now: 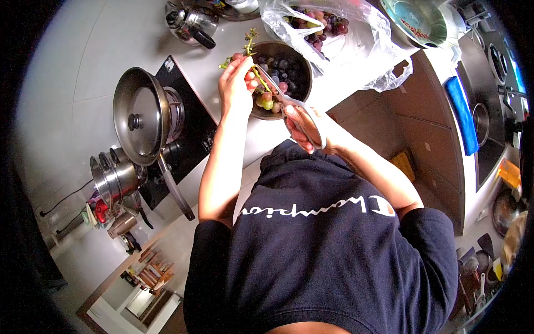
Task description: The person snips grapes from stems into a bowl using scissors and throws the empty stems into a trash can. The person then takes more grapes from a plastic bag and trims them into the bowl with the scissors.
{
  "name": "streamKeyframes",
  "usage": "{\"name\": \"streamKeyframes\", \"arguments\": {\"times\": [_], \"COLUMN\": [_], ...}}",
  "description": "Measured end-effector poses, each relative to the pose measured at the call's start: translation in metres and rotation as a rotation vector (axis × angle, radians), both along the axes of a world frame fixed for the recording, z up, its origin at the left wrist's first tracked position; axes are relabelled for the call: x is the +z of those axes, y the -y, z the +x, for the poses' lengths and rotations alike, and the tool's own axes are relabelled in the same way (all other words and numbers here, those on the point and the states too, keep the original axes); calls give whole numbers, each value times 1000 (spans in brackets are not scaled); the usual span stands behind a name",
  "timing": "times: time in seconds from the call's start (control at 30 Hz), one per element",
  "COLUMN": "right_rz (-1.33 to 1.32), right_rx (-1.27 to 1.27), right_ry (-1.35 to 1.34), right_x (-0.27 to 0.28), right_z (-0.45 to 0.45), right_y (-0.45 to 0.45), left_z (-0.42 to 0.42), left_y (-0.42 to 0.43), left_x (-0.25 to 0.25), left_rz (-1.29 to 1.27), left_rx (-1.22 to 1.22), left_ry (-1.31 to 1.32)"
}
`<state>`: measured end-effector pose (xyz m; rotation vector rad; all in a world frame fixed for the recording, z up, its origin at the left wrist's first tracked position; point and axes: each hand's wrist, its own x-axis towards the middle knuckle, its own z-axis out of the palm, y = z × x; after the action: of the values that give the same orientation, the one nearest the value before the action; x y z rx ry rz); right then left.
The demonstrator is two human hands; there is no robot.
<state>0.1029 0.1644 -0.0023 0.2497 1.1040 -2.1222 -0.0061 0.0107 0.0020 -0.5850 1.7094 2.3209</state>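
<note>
My left hand [236, 83] pinches the green stem of a grape bunch [267, 100] over a metal bowl [310, 83]. Several red and green grapes hang from the lower end of the stem; bare stem twigs poke up above my fingers. Dark loose grapes [286, 69] lie inside the bowl. In my right hand [303, 125] is a pair of scissors [278, 93], fingers wrapped round the handles. The blades reach over the bowl beside the stem. Whether they touch it I cannot tell.
Behind the bowl, a clear plastic bag [367, 55] holds more grapes [320, 30]. A kettle [194, 25] stands at the back left. To the left, a lidded pan [139, 106] sits on the black cooktop [192, 131], its handle pointing toward me. A basin [417, 22] is at the back right.
</note>
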Motion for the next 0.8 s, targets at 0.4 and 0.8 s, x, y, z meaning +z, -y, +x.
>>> {"name": "streamKeyframes", "arguments": {"times": [0.4,0.8], "right_rz": [-156,-404], "right_rx": [126,58], "right_ry": [62,103], "right_x": [-7,-11], "right_z": [15,2], "right_y": [-20,-8], "left_z": [-19,-18], "left_y": [20,16], "left_x": [7,7], "left_rz": [138,132], "left_rx": [26,11], "left_ry": [45,46]}}
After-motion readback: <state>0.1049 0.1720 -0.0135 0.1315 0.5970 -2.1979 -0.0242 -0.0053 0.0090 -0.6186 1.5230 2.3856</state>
